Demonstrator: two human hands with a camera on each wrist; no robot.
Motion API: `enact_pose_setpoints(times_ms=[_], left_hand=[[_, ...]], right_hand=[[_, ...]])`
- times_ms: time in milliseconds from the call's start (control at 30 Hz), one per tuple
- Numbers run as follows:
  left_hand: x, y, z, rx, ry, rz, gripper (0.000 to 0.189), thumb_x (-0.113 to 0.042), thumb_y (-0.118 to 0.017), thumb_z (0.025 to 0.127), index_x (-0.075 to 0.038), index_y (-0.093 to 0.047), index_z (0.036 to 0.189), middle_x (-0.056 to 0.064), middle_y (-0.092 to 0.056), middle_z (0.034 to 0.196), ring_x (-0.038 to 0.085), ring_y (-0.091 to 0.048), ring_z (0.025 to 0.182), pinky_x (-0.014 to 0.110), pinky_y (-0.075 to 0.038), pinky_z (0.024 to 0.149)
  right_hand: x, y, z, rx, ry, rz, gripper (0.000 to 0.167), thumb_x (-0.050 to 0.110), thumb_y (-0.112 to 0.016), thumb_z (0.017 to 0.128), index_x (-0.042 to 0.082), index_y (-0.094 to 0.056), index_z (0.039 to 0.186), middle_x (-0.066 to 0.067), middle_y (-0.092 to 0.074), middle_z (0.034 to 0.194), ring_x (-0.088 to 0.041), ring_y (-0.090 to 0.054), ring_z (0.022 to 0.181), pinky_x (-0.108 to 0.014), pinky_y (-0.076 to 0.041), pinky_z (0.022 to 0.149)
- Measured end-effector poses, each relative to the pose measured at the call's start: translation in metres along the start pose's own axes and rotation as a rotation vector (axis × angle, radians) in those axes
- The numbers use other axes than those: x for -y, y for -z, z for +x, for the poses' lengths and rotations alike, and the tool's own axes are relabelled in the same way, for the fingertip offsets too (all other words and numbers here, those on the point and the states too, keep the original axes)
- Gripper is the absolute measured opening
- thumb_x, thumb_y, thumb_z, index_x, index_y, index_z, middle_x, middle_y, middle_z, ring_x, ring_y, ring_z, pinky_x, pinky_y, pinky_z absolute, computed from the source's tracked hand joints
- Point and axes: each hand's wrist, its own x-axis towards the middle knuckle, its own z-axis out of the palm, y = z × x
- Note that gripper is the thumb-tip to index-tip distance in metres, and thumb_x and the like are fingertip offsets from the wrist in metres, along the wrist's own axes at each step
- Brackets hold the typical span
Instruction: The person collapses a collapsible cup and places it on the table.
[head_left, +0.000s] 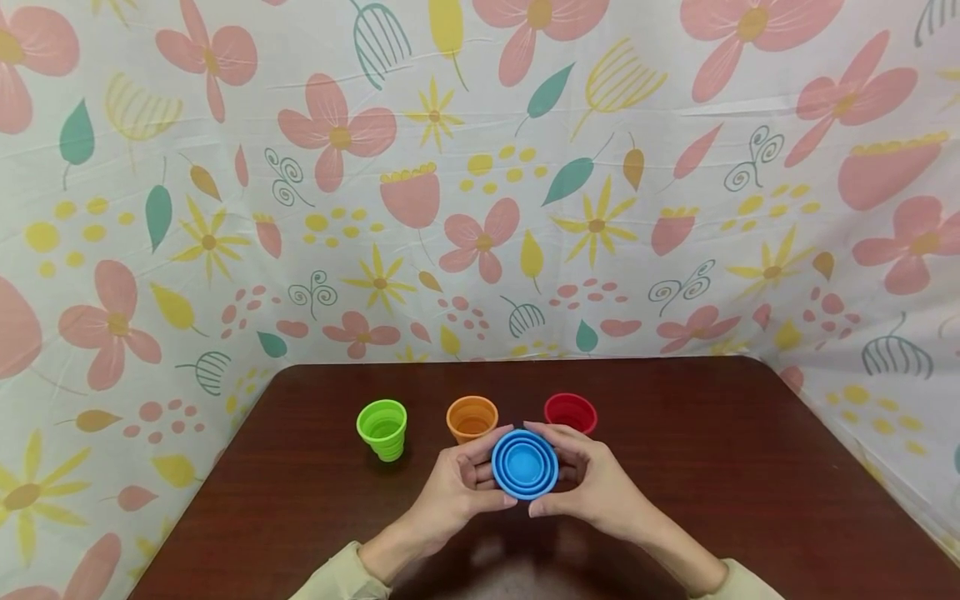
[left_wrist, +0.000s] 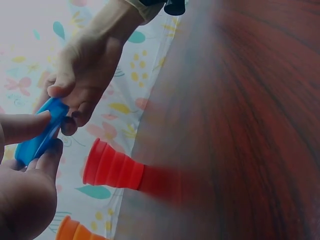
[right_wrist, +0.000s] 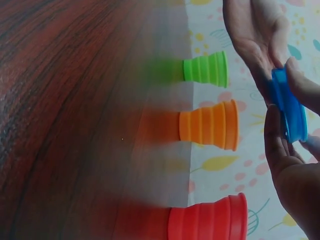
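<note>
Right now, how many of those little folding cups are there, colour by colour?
Green cup, standing on the table: 1
Orange cup, standing: 1
Red cup, standing: 1
Blue cup, pressed flat and held between the left hand and right hand: 1
Total: 4

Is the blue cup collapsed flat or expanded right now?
Collapsed flat. The blue cup shows as nested rings from the head view and a thin disc in the wrist views, pinched between the left hand and right hand.
</note>
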Motion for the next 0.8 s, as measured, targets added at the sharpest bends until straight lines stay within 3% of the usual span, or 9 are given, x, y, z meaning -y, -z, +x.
enact_pose_setpoints(times_ms=[400,800], left_hand=[[0.001,-0.005,0.004,0.015,0.018,0.012,0.082,0.016,-0.074,0.089,0.0,-0.039,0.161,0.024,-0.054,0.151,0.035,-0.061,0.131,0.039,-0.054,0.1],[0.001,-0.016,0.008,0.022,0.006,-0.003,0.082,0.016,-0.074,0.089,-0.001,-0.04,0.161,0.024,-0.056,0.149,0.035,-0.062,0.129,0.039,-0.055,0.1]], right_hand=[[0.006,0.0,-0.002,-0.008,-0.061,-0.064,0.092,0.005,-0.096,0.073,0.008,-0.053,0.155,-0.018,-0.05,0.151,-0.027,-0.068,0.119,-0.034,-0.06,0.091],[0.008,0.009,-0.008,-0.015,-0.02,-0.077,0.089,0.002,-0.096,0.073,0.012,-0.057,0.152,-0.013,-0.053,0.149,-0.026,-0.069,0.116,-0.037,-0.062,0.086]])
